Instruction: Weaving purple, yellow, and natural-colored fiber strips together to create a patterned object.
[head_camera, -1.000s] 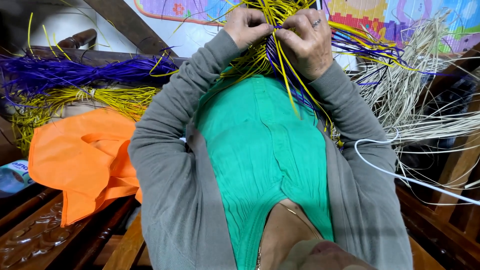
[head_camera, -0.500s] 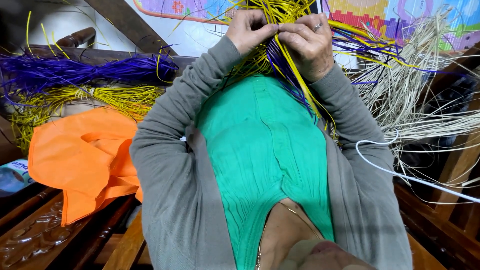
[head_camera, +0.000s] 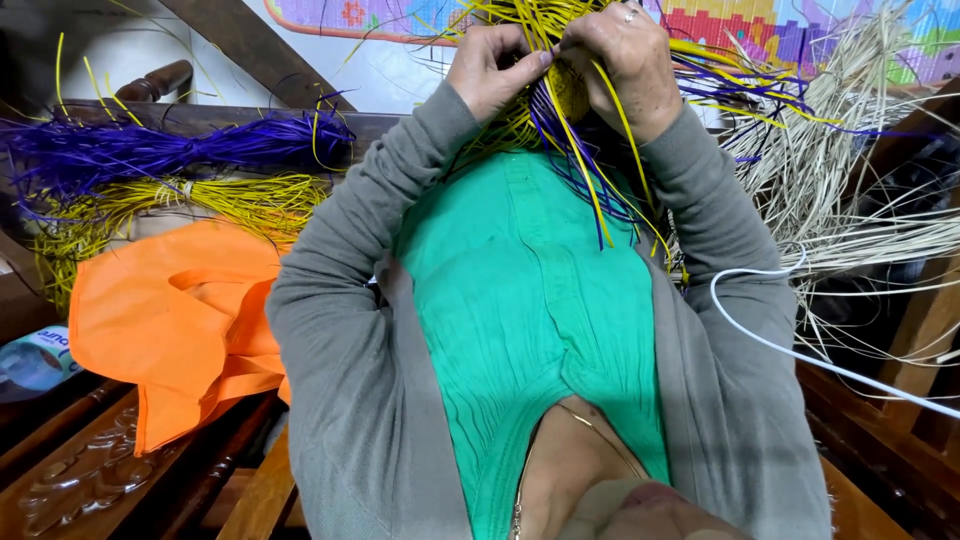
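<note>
The left hand (head_camera: 492, 70) and right hand (head_camera: 628, 62) have lifted slightly toward the top edge, both pinched on the weave (head_camera: 566, 88) of yellow and purple strands between them. A yellow strand (head_camera: 575, 165) now hangs straighter over the green shirt (head_camera: 520, 300), so the plaiting looks mid-stitch.

The single head-worn camera is looking steeply down along the wearer's own chest. It is sitting very close, facing the raised hands at the frame's top edge.
</note>
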